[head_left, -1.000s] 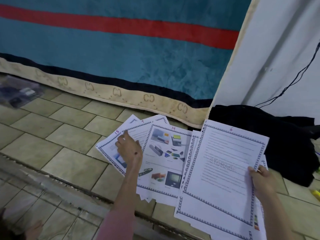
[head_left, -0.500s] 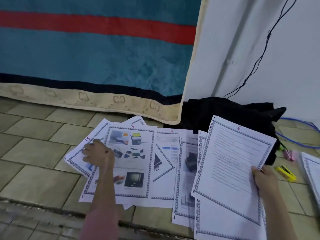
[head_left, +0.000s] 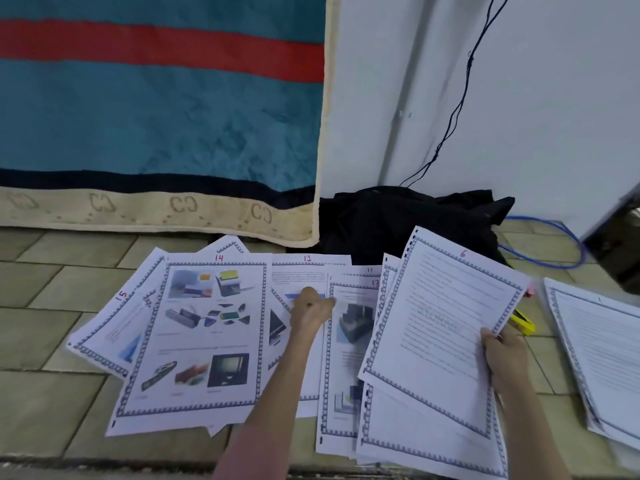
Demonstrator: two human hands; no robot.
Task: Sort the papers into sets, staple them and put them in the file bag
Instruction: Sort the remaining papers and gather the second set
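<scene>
Numbered printed pages lie fanned over the tiled floor: page 15 (head_left: pixel 114 323) far left, picture page 14 (head_left: pixel 204 334) over it, page 12 (head_left: pixel 306 271) behind, page 13 (head_left: pixel 349 344) to the right. My left hand (head_left: pixel 310 311) rests on the sheets between pages 14 and 13, its fingers at page 13's left edge. My right hand (head_left: pixel 504 355) grips the right edge of page 6 (head_left: pixel 443 330), lifted and tilted above more sheets. A yellow stapler (head_left: pixel 523 323) peeks out behind page 6. No file bag shows in this view.
A separate stack of pages (head_left: pixel 602 355) lies at the right edge. A black cloth bundle (head_left: pixel 408 220) sits against the white wall, with a blue cable (head_left: pixel 554 244) beside it and a black cord hanging. A teal blanket (head_left: pixel 156 116) hangs at the left.
My left hand has moved right from page 15 across page 14 to the sheets by page 13. The view swung right, bringing in the stack at the right. Page 6 stays in my right hand.
</scene>
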